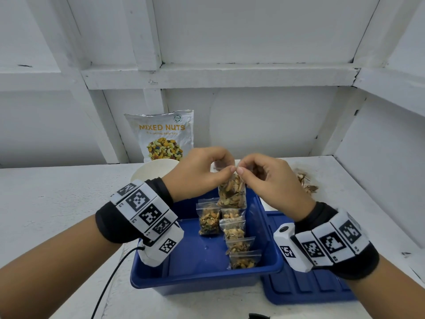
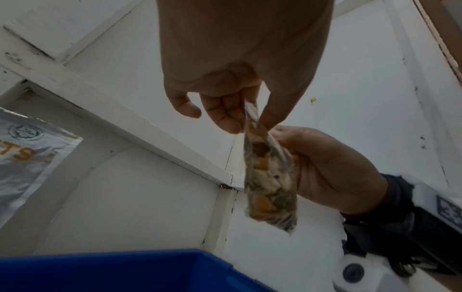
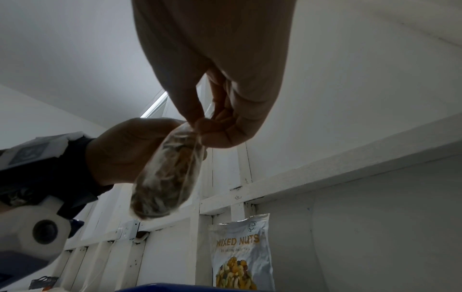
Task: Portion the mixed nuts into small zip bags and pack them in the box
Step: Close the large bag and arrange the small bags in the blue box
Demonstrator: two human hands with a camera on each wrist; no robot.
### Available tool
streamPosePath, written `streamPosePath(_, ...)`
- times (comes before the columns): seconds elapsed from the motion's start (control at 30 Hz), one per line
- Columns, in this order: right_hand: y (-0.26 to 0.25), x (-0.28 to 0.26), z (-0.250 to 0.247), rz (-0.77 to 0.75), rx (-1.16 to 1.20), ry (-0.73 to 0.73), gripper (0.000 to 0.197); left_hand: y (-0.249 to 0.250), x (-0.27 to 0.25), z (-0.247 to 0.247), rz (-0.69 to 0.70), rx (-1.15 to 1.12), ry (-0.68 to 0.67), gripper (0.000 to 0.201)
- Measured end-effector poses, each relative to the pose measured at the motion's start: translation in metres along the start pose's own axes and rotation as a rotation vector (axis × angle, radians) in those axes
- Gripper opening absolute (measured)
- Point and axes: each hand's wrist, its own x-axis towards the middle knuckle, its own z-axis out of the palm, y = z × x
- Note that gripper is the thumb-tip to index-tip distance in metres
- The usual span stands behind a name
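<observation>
1. A small clear zip bag (image 1: pixel 232 195), filled most of its height with tan, yellow and dark green nuts, hangs upright in the air above the far end of the blue box (image 1: pixel 266 263).
2. The left hand (image 1: pixel 199 173) and the right hand (image 1: pixel 273 180) meet at the bag's top edge, each pinching the zip strip between thumb and forefinger, fingertips almost touching each other.
3. Inside the box lie five more filled bags: one bag (image 1: pixel 208 218) on the left and a row of four bags (image 1: pixel 238 238) overlapping towards the near wall.
4. The blue lid (image 1: pixel 305 288) lies flat on the white table (image 1: pixel 57 203), just right of the box.
5. Only the head view shows the white bowl (image 1: pixel 147 170) behind the left wrist and the loose nuts (image 1: pixel 307 181) spread on the table at the right.
6. The left wrist view shows the bag edge-on, bulging with nuts, the left thumb and curled fingers (image 2: pixel 225 112) clamped on its strip.
7. The right wrist view shows the bag's rounded bottom from below.
8. The mixed nuts pouch (image 1: pixel 162 134) stands upright against the wall; its full front is legible in the head and right wrist views, while the left wrist view catches only a corner.
</observation>
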Motion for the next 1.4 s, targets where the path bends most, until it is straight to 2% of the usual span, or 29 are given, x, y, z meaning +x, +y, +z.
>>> streamPosePath(0.1,0.008,-0.003,-0.011,0.072,-0.003,-0.094,0.008,-0.006,0.000,0.000,-0.080,0.044,-0.091,0.019)
streamPosePath(0.2,0.036,-0.004,-0.029,0.193,-0.103,-0.044,0.009,-0.011,-0.003,0.000,-0.197,0.198,-0.343,0.011)
streamPosePath(0.33,0.093,-0.005,-0.052,0.404,-0.252,0.034,0.015,-0.018,-0.003,0.009,-0.289,0.361,-0.663,0.017)
streamPosePath(0.47,0.133,-0.009,-0.061,0.577,-0.369,-0.014,0.025,-0.026,0.005,0.025,-0.326,0.486,-0.861,0.018)
streamPosePath(0.57,0.151,-0.008,-0.059,0.621,-0.414,-0.054,0.033,-0.031,0.007,0.039,-0.349,0.574,-0.955,0.019)
streamPosePath(0.83,0.182,-0.003,-0.049,0.661,-0.530,-0.067,0.043,-0.044,0.011,0.055,-0.427,0.606,-0.964,0.019)
streamPosePath(0.93,0.184,-0.003,-0.047,0.693,-0.532,-0.110,0.044,-0.045,0.009,0.059,-0.431,0.600,-0.929,0.018)
streamPosePath(1.0,0.186,-0.004,-0.047,0.716,-0.514,-0.068,0.044,-0.046,0.010,0.059,-0.437,0.589,-0.903,0.017)
streamPosePath(1.13,0.186,-0.005,-0.046,0.723,-0.465,0.074,0.034,-0.052,0.009,0.057,-0.497,0.584,-0.881,0.016)
streamPosePath(1.3,0.174,-0.004,-0.045,0.696,-0.423,0.095,0.017,-0.055,0.007,0.058,-0.572,0.589,-0.899,0.018)
streamPosePath(1.4,0.155,-0.001,-0.047,0.609,-0.401,0.121,0.015,-0.054,0.008,0.057,-0.568,0.585,-0.915,0.020)
